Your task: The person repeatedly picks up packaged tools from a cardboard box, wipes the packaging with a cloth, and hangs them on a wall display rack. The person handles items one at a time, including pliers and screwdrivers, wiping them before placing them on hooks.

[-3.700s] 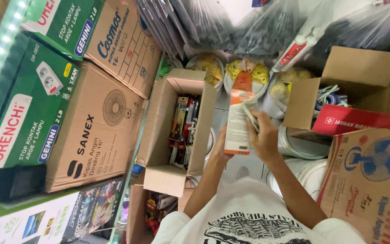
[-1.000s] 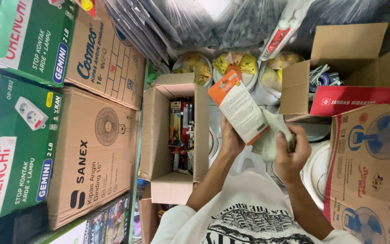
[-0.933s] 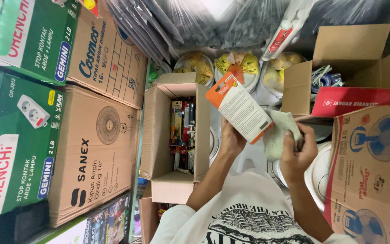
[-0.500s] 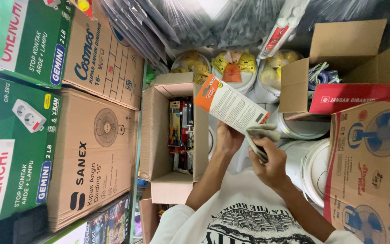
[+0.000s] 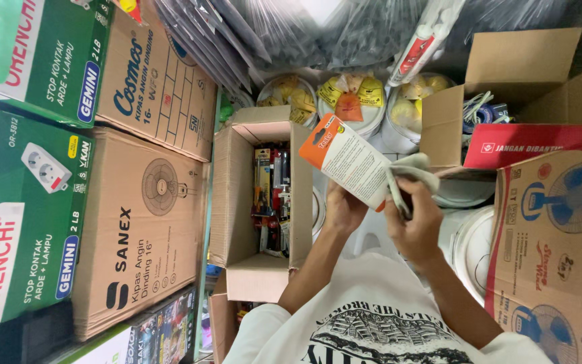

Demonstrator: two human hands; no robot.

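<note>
My left hand [image 5: 340, 210] grips the lower end of a flat white package with an orange top [image 5: 347, 159], held tilted over the gap between the boxes. My right hand [image 5: 417, 222] clutches a grey cloth [image 5: 409, 176], and the cloth lies against the package's right edge. Both forearms come up from my white printed shirt [image 5: 372, 323] at the bottom of the view.
An open cardboard box [image 5: 237, 202] of packaged tools sits left of my hands. Stacked fan and socket cartons [image 5: 136, 222] fill the far left. White tubs [image 5: 345, 101] with yellow packets stand ahead, another open box [image 5: 506, 87] and fan cartons [image 5: 554, 249] on the right.
The package has tipped further left, and my right hand has brought the grey cloth up along its right side. The view has shifted slightly.
</note>
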